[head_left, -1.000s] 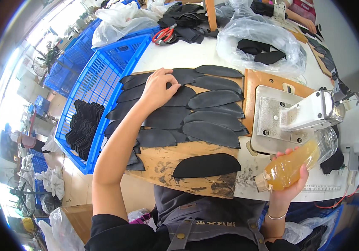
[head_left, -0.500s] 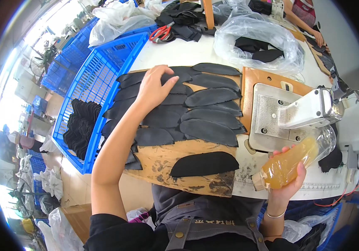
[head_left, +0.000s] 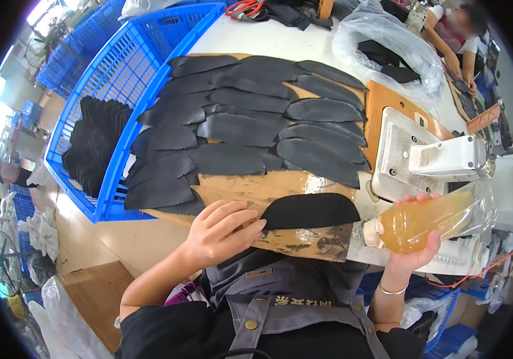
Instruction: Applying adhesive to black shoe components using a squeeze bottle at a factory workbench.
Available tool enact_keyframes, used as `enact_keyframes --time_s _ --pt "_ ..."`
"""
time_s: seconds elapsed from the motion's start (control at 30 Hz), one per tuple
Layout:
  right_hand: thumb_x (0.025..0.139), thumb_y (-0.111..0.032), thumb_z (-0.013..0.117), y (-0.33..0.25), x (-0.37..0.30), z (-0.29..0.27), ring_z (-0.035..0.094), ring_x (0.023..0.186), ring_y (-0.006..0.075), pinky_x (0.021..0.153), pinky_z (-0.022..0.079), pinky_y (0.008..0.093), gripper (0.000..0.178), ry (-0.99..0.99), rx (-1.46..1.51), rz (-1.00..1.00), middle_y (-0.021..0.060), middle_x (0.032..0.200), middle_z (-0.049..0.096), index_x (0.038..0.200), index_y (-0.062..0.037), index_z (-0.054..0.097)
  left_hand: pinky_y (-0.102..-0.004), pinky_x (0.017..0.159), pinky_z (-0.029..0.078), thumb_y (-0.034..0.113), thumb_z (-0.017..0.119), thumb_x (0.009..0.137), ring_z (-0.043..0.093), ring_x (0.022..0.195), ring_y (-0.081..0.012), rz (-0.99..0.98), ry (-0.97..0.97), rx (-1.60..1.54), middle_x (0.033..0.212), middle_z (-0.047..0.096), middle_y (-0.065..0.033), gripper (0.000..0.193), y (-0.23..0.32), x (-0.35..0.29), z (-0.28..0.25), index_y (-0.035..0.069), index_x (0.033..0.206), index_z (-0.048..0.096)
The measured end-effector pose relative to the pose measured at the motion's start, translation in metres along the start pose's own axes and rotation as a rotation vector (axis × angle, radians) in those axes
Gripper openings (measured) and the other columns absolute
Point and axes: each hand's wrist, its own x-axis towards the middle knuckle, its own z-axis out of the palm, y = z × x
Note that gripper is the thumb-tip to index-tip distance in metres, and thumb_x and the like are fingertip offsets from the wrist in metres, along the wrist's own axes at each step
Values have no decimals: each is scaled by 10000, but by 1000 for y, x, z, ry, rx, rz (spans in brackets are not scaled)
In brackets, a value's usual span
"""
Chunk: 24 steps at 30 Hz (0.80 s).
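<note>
A plastic bottle of yellowish liquid point(head_left: 412, 222), its pale capped end pointing left, lies in my right hand point(head_left: 415, 254), whose fingers are wrapped round it. My left hand point(head_left: 223, 233) is at the near edge of the brown board point(head_left: 304, 182), fingers curled together and closed at the left tip of a black half-moon-shaped piece point(head_left: 310, 210); its grip is partly hidden. Farther up the board, several dark grey pieces of the same shape point(head_left: 241, 127) lie in overlapping rows.
Left of the board stands a blue plastic basket point(head_left: 143, 134) holding a wavy black stack point(head_left: 95, 143). A white machine arm point(head_left: 448, 157) is at the right. Behind are a clear plastic bag point(head_left: 352, 36) with black pieces, red-handled scissors point(head_left: 246, 7) and a person at work point(head_left: 451, 36).
My left hand has come back from the far rows of grey pieces to the black piece's left end. The bottle stays in my right hand. The view has shifted.
</note>
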Motion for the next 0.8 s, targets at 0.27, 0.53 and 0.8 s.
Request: enact_keyframes --time_s 0.27,0.53,0.8 --pt "725 -385 707 30 -7 99 542 990 282 855 458 450 732 -507 -371 -166 165 1092 518 1262 -26 364 -343 767 534 125 691 724 618 950 -252 89 100 53 1023 635 -78 179 -5 -25 9 63 890 667" --pt "647 -272 775 33 -5 144 551 1007 282 858 474 415 795 -965 -811 -177 167 1057 521 1232 -26 295 -344 819 510 143 682 701 608 968 -249 49 146 8 1016 624 -80 196 -6 -33 13 47 872 670" --pt "633 -221 758 60 -5 126 554 976 274 857 478 404 750 -797 -592 -234 170 1030 520 1195 2 314 -340 830 502 134 664 676 601 978 -249 58 130 14 1022 618 -75 214 -6 -33 12 54 875 675"
